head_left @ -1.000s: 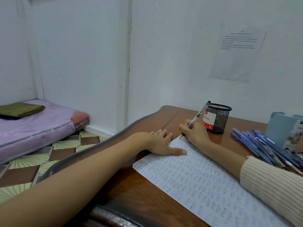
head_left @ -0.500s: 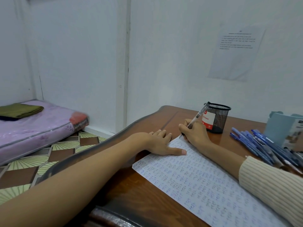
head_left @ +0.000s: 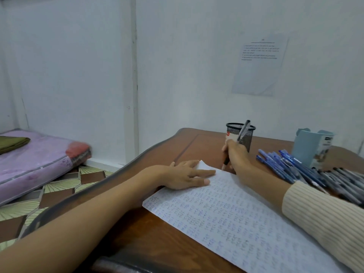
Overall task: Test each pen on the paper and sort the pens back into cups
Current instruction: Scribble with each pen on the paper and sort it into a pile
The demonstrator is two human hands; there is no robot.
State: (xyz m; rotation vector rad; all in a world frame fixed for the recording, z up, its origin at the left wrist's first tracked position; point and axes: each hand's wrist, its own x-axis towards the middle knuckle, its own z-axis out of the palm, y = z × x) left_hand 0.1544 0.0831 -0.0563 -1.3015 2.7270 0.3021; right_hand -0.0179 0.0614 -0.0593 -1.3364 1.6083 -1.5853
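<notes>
A white paper (head_left: 246, 219) covered in blue handwriting lies on the wooden desk (head_left: 157, 239). My left hand (head_left: 187, 175) rests flat on the paper's far corner, fingers straight. My right hand (head_left: 235, 156) grips a pen (head_left: 243, 131) upright, tip down just beyond the paper's far edge, in front of a black mesh cup (head_left: 241, 137). A pile of blue pens (head_left: 291, 168) lies on the desk to the right, with darker pens (head_left: 346, 182) beside them. A light blue cup (head_left: 313, 147) stands behind the pile.
The desk's curved left edge drops to a tiled floor (head_left: 39, 196). A purple mattress (head_left: 31, 162) lies on the floor at the left. A printed sheet (head_left: 260, 64) hangs on the white wall behind the desk.
My right hand has lifted the pen off the paper's corner and moved it right, toward the black mesh cup. The left hand stays on the paper. The view has shifted slightly.
</notes>
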